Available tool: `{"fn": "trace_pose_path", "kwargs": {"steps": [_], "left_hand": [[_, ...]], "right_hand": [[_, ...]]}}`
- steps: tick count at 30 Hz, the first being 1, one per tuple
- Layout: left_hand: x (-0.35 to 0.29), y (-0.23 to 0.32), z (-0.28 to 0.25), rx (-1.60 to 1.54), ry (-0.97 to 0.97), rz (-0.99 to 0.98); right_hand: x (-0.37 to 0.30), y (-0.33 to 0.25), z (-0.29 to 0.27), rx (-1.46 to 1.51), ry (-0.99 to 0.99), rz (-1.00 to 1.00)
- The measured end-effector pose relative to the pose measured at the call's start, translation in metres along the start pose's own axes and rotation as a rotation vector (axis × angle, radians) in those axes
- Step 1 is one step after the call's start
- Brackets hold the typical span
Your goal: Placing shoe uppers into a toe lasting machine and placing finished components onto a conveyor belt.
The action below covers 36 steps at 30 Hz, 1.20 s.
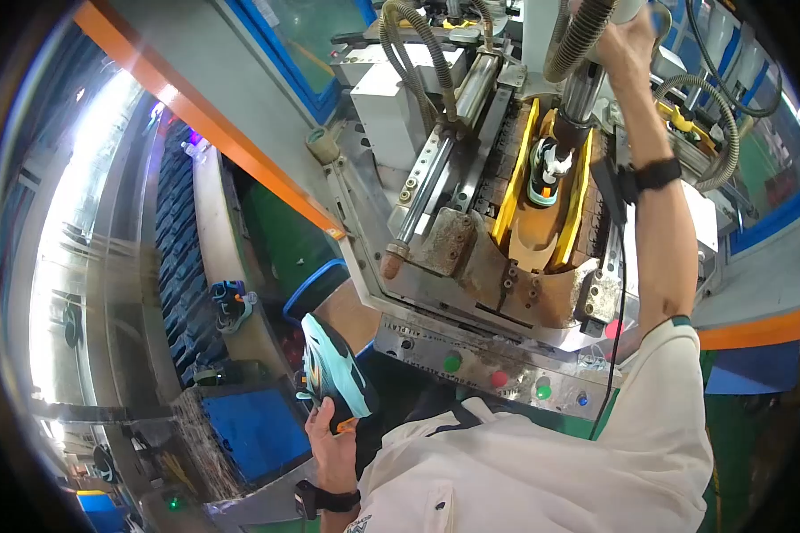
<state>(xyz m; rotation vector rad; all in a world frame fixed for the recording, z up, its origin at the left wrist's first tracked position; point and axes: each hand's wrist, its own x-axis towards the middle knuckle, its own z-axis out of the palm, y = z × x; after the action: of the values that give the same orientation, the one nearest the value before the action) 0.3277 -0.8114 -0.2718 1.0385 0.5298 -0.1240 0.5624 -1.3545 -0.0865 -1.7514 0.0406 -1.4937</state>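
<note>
My left hand (333, 441) is closed round the heel end of a sneaker (336, 360) in light teal, black and orange, held sole outward at the lower left beside the machine. My right hand (627, 44) is raised to the top of the machine, touching its upper part next to a ribbed grey hose (574, 40); its fingers are mostly hidden. Below it a metal press cylinder (583, 96) points down at another sneaker (542, 182), which sits in the machine between two yellow side pads (516, 191). A brown curved rest (535, 249) lies in front of that sneaker.
Green and red push buttons (453, 361) line the machine's front panel. To the left runs a conveyor (182, 266) with a dark shoe (230, 306) at its edge. An orange-edged frame (213, 124) slants across the upper left. A black cable (620, 311) hangs beside my right arm.
</note>
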Motion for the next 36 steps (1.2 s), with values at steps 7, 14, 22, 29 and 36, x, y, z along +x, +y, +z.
{"fn": "trace_pose_path", "kwargs": {"steps": [7,14,22,29,36], "left_hand": [[-0.019,-0.018,0.001,-0.029,0.099,0.009],[-0.059,-0.029,-0.044,-0.051,0.244,0.034],[-0.135,-0.034,-0.138,-0.010,0.510,0.124],[-0.163,-0.128,-0.348,-0.363,1.099,0.174],[-0.236,-0.136,-0.522,-0.408,1.607,0.185]], "right_hand": [[0.002,0.013,-0.003,-0.342,-0.161,0.194],[-0.010,0.065,0.053,0.160,-0.169,0.073],[-0.166,-0.193,0.315,0.861,-0.662,0.044],[-0.209,-0.231,0.286,0.888,-0.951,-0.158],[-0.257,-0.348,0.293,0.541,-1.112,-0.343]]}}
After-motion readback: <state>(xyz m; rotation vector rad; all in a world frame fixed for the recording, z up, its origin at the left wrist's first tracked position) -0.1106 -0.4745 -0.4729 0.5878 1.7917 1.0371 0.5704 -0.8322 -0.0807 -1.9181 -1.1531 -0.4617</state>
